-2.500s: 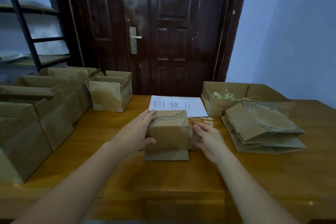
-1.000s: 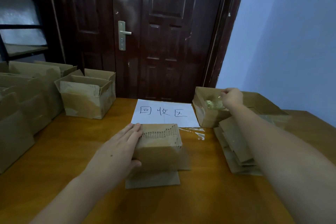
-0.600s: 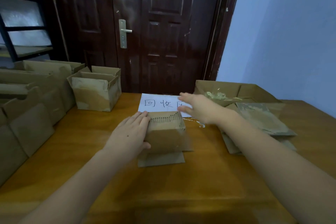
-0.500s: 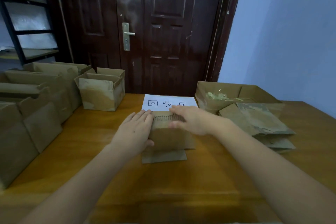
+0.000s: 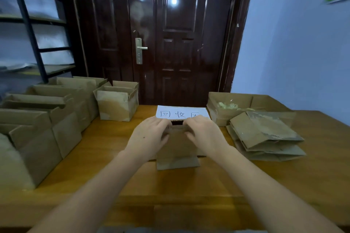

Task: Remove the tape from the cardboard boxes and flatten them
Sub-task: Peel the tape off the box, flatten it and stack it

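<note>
Both hands, left hand (image 5: 149, 134) and right hand (image 5: 205, 132), grip the cardboard box (image 5: 178, 147) on the bench (image 5: 208, 185); flattening seems underway, so pressing it down comes next.

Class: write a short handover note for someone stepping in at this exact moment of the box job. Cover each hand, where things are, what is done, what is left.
Left hand and right hand: both grip the top edge of the small box at table centre, one bottom flap lying out toward you.
Done: flattened boxes stacked on the right; removed tape sits in the open box behind them.
Left: flatten the small box, then the standing boxes on the left.
</note>
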### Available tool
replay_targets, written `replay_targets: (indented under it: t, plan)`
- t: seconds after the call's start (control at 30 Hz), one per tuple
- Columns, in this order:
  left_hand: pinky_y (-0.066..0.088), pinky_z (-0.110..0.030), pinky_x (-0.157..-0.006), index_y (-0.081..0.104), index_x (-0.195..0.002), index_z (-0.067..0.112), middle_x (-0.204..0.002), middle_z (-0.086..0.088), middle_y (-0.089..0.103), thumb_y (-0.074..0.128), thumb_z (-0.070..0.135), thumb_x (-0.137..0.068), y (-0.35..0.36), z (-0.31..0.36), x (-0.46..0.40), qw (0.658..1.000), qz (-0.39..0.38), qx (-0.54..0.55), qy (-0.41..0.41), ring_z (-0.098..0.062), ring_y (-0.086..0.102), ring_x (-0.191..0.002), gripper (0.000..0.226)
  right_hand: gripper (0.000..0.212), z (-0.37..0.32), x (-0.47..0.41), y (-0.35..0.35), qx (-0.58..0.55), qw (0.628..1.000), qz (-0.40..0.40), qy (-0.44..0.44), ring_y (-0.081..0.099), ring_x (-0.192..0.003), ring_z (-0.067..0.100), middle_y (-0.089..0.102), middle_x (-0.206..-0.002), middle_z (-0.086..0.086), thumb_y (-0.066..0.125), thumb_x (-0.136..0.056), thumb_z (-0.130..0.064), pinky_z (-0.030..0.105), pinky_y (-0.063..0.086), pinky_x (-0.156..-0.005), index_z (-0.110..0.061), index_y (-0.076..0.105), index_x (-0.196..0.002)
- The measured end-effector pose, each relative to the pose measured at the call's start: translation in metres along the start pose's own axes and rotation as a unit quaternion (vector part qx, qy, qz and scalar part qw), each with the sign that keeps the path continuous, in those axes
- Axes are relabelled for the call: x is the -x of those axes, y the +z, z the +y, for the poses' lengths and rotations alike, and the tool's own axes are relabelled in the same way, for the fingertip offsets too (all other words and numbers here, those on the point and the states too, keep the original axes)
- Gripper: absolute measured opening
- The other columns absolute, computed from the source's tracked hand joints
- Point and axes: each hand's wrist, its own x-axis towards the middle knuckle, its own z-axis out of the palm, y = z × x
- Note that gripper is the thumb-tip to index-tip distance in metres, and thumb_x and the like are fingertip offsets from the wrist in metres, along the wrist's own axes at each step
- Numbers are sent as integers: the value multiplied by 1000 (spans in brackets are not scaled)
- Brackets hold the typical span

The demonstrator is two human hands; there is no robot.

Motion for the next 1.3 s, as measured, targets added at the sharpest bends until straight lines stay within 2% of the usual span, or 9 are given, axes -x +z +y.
replay_targets:
  t: [0.13,0.2,0.37,0.5,0.67,0.83,0.93,1.03,1.3]
  plan:
    - [58,-30,-92,75,-112,17,-119,-1,76,81,12,-87,12,4,35,998,-3,31,56,-17,72,-110,26,46,-10,30,18,-7,1000,-9,-28,62,-124,29,67,-133,9,66,-90,-2,42,50,-105,-11,64,-135]
    - [45,-36,-111,76,-119,19,-139,-3,66,76,20,-92,20,5,50,997,-20,37,64,-17,60,-132,28,53,-15,43,34,26,999,-3,-39,52,-138,26,56,-146,9,66,-93,-1,43,38,-118,-10,56,-144]
    - [38,-38,-121,65,-135,22,-151,1,57,44,37,-107,19,4,41,995,-64,80,-13,-16,48,-144,38,53,-18,43,45,10,1000,20,-9,45,-143,23,51,-151,7,61,-98,-4,41,27,-122,-13,49,-149]
    - [1,-25,-121,37,-158,24,-171,4,23,30,66,-104,20,-5,8,981,-181,47,-57,-12,12,-158,69,50,-17,42,44,-6,1000,-4,0,36,-148,18,44,-157,3,52,-104,-10,34,11,-124,-17,42,-153]
    - [-6,-31,-121,11,-166,23,-174,4,-5,27,105,-71,24,-27,-24,955,-284,40,-83,-13,-6,-159,127,49,-15,46,43,-9,1000,-22,-7,28,-152,14,37,-161,-3,44,-108,-19,29,5,-124,-22,36,-156]
    - [20,-40,-126,15,-164,24,-173,6,11,58,97,-66,36,-32,-31,943,-309,89,-92,-16,11,-158,130,70,-4,25,29,-44,998,-53,3,40,-139,13,47,-153,-6,52,-92,-52,39,36,-119,-26,37,-155]
    - [31,-40,-123,22,-161,30,-168,9,23,63,94,-65,42,-33,-28,947,-289,103,-95,-13,21,-154,123,103,11,-4,28,-5,984,-179,-11,7,-154,21,12,-168,-2,64,-82,-60,48,18,-126,-26,7,-161]
    - [31,-36,-120,22,-160,33,-166,9,26,59,97,-64,47,-36,-24,951,-283,90,-84,-12,22,-151,121,116,22,-22,34,-5,963,-269,11,-10,-156,25,-4,-169,-5,75,-77,-57,50,8,-124,-35,-4,-158]
    - [8,-35,-126,39,-157,23,-165,2,37,39,88,-88,41,-30,-36,958,-270,-39,84,-18,27,-154,95,109,27,-24,50,-45,963,-260,54,-10,-156,20,-3,-170,-6,75,-77,-46,45,20,-122,-29,8,-161]
